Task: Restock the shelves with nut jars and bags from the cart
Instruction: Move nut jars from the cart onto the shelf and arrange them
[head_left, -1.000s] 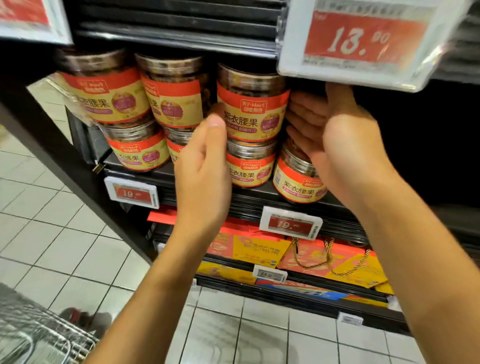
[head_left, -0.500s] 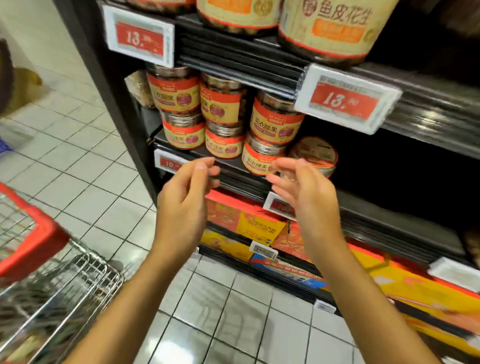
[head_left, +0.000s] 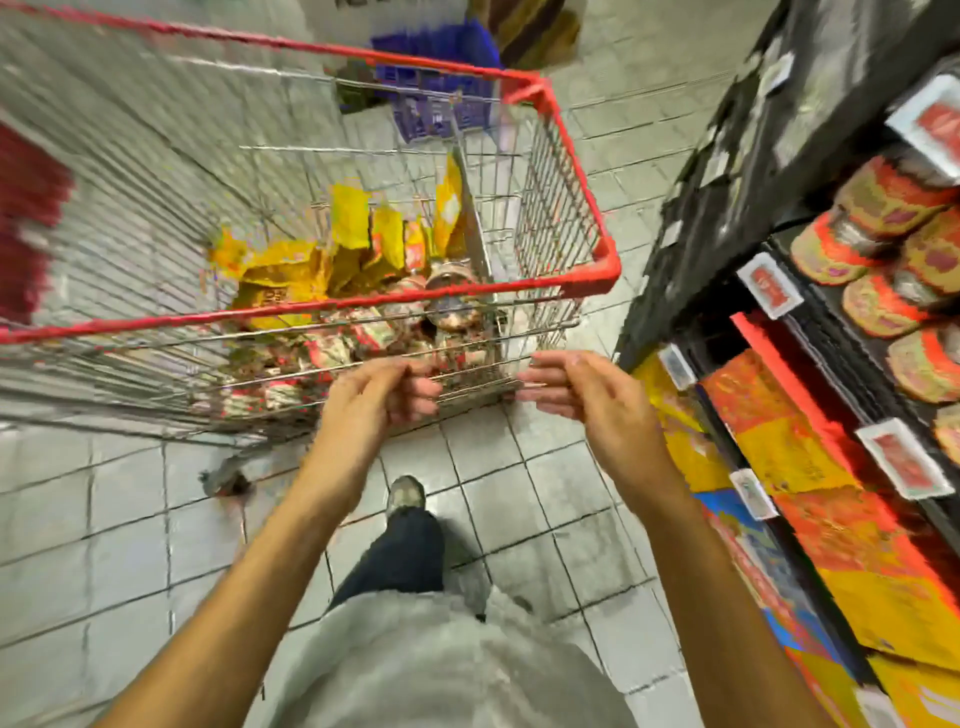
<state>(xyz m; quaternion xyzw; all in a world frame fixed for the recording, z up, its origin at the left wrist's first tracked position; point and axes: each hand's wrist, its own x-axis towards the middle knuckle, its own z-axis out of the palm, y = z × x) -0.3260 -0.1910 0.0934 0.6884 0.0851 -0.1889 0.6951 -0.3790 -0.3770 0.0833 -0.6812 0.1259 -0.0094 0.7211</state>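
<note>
1. The cart (head_left: 571, 283), a wire basket with a red rim, stands on the tiled floor (head_left: 524, 499) and fills the upper left of the view; the frame is blurred by motion.
2. Inside the cart, yellow bags (head_left: 291, 275) lie towards its far left side, and at least one jar (head_left: 451, 306) with a clear lid sits near its right wall. Red-and-white packs (head_left: 332, 349) cover the cart's near end, too blurred to tell what they are.
3. The left hand (head_left: 374, 400) hangs just in front of the cart's near wall, fingers loosely curled and holding nothing.
4. The right hand (head_left: 587, 395) is beside it, level with the cart's near right corner, fingers relaxed and empty. Whether either hand touches the wire, I cannot tell.
5. To the right of the cart stand the black shelves (head_left: 727, 182), with stocked jars (head_left: 883, 208) in red-and-yellow labels, stacked behind white price tags (head_left: 769, 283).
6. Lower on the shelves, orange and yellow boxes (head_left: 789, 452) lie flat.
7. Beyond the cart's far end sits a blue crate (head_left: 441, 88).
8. Below the cart, a shoe (head_left: 407, 496) points towards it.
</note>
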